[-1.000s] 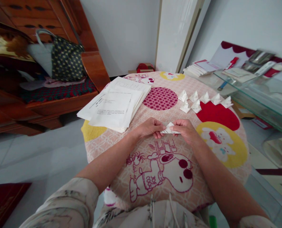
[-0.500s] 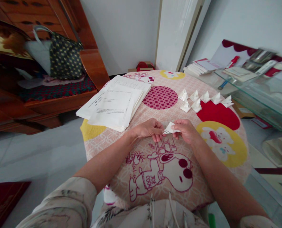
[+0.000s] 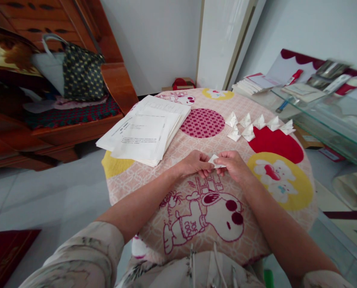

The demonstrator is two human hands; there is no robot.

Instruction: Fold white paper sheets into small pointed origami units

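My left hand [image 3: 194,164] and my right hand [image 3: 234,164] meet over the middle of a round table [image 3: 130,180] covered with a pink cartoon-print cloth. Both pinch a small folded piece of white paper [image 3: 215,161] between their fingertips, just above the cloth. Most of the paper is hidden by the fingers. Several finished folded paper shapes [image 3: 258,127] lie in a cluster farther back on the right. A stack of printed white sheets [image 3: 145,130] lies at the back left of the table.
A wooden bench [image 3: 76,120] with a patterned bag [image 3: 81,73] stands to the left. A glass-topped table [image 3: 325,116] with booklets and packets is at the right. A white door panel [image 3: 220,40] stands behind the table.
My hands have drawn closer together around the paper, which now shows less between the fingers. The rest of the table looks the same.
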